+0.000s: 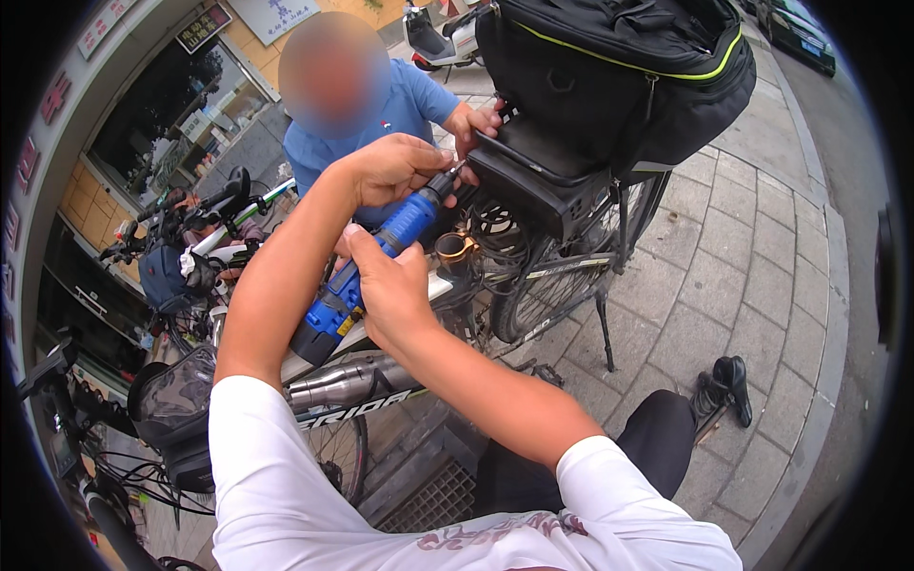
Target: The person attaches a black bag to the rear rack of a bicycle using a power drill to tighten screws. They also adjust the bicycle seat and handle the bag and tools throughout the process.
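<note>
My right hand [388, 285] wraps round a slim blue cordless power screwdriver [409, 221] with a black end. Its tip points up and away, toward the front end of a black case [535, 190] under the bicycle's rear rack. My left hand [402, 169] is closed in a pinch beside the tool's tip; what its fingers hold is too small to make out. Across the bicycle, a person in a blue shirt [414, 100] has a hand [476, 122] at the same end of the case. Below the tool, an open seat tube with a gold clamp [457, 246] shows without a saddle.
A large black bag [609, 86] with a yellow-green stripe sits on the rear rack. The bicycle's kickstand [604, 328] rests on grey paving. More bicycles [224, 205] crowd the left by a shopfront. A metal bottle [350, 379] is on the frame; a scooter [443, 36] stands behind.
</note>
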`<state>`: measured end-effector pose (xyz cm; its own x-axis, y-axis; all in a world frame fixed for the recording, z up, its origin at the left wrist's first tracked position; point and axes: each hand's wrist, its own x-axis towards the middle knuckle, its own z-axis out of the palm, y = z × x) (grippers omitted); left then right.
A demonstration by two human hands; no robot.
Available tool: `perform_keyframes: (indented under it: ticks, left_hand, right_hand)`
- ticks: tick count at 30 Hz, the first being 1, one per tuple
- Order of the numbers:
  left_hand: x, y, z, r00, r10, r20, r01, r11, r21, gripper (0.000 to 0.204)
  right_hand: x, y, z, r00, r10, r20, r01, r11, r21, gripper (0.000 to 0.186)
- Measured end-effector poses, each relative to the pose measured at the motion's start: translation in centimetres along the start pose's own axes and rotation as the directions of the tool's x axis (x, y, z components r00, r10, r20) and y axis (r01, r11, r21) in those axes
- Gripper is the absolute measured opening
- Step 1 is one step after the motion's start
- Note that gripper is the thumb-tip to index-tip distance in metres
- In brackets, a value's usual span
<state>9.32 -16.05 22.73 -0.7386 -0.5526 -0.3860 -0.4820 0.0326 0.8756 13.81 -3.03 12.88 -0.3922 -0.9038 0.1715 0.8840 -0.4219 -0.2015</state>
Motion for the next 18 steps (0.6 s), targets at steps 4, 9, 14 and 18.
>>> perform_keyframes:
  ticks: [4, 9, 14, 18]
  left_hand:
    - [0.3, -0.1, -2.6, 0.994, -0.063, -0.086, 0.07, 0.994, 0.079, 0.03]
    - [1.0, -0.3, -3.4, 1.0, 0.013, -0.022, -0.011, 0.997, 0.072, 0.03]
    - [1.6, -1.0, -3.7, 0.999, -0.004, -0.048, 0.006, 0.999, 0.043, 0.028]
    - [0.8, -0.2, -2.7, 0.999, 0.031, -0.018, -0.03, 0.998, 0.048, 0.03]
  right_hand:
    - [3.8, -1.2, -1.1, 0.978, 0.065, -0.201, -0.068, 0.998, -0.01, 0.024]
    - [3.8, -1.0, -1.6, 0.993, 0.002, -0.118, -0.018, 0.99, -0.14, 0.031]
    - [2.8, -1.4, -2.2, 0.994, 0.109, 0.013, -0.105, 0.981, -0.164, 0.027]
    - [1.1, -1.3, -1.7, 0.988, 0.146, 0.054, -0.134, 0.975, -0.178, 0.028]
